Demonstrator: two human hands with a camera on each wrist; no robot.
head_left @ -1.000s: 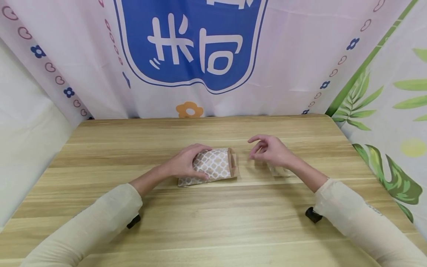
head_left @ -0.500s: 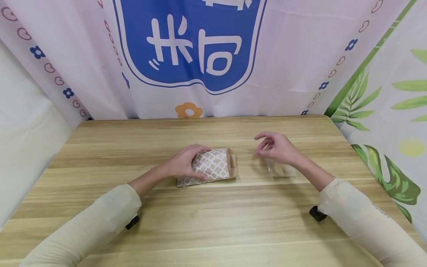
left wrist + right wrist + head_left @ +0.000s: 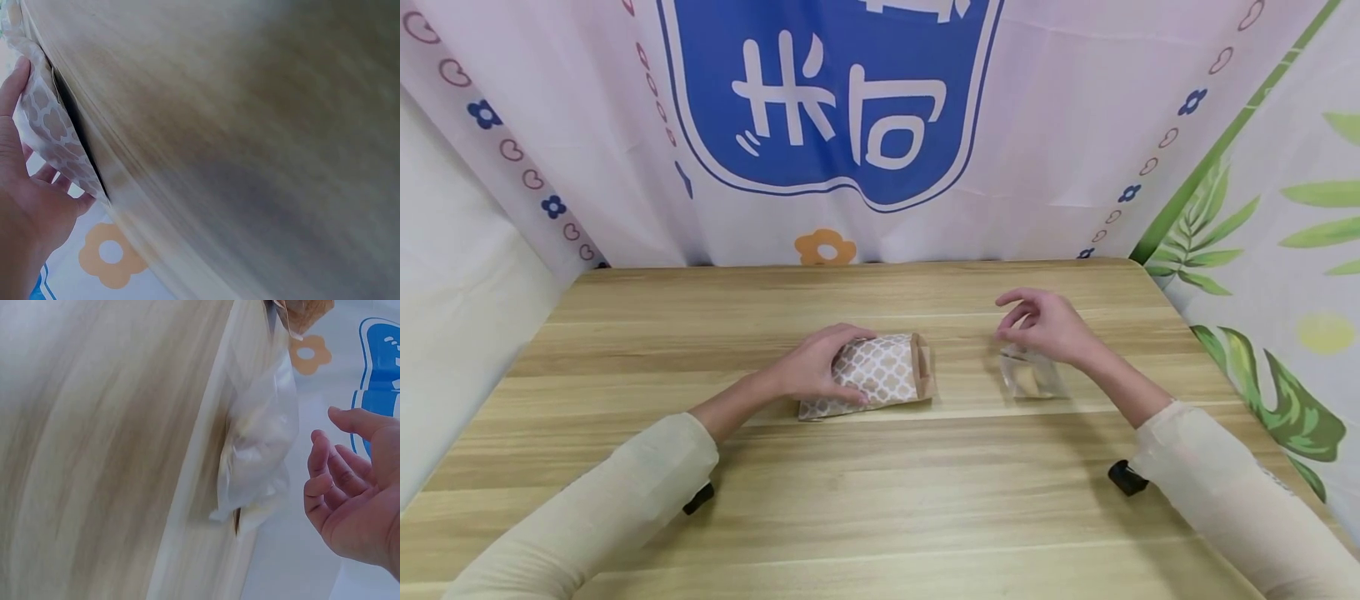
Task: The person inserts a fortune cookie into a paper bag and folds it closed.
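In the head view a paper bag (image 3: pixel 885 367) with a tan and white lattice pattern lies mid-table. Its mouth faces right and gapes a little. My left hand (image 3: pixel 807 364) grips it from the left, thumb on the near side and fingers on the far side. The left wrist view shows the patterned bag (image 3: pixel 57 131) between thumb and fingers. To the right lies a small clear plastic bag (image 3: pixel 1032 377) with something pale inside; the contents are unclear. My right hand (image 3: pixel 1051 327) hovers just above it, loosely curled and holding nothing. In the right wrist view the plastic bag (image 3: pixel 261 437) is apart from the fingers.
Both bags lie on a wood-grain table (image 3: pixel 850 500). Behind its far edge hangs a pale printed curtain (image 3: pixel 1060 125) with a blue emblem. A leaf-patterned cloth (image 3: pixel 1300 275) hangs at the right, and a white cloth (image 3: pixel 467 275) at the left.
My right hand has moved right and slightly away from me, without the plastic bag, which shows more fully now. My left hand and the paper bag have stayed put.
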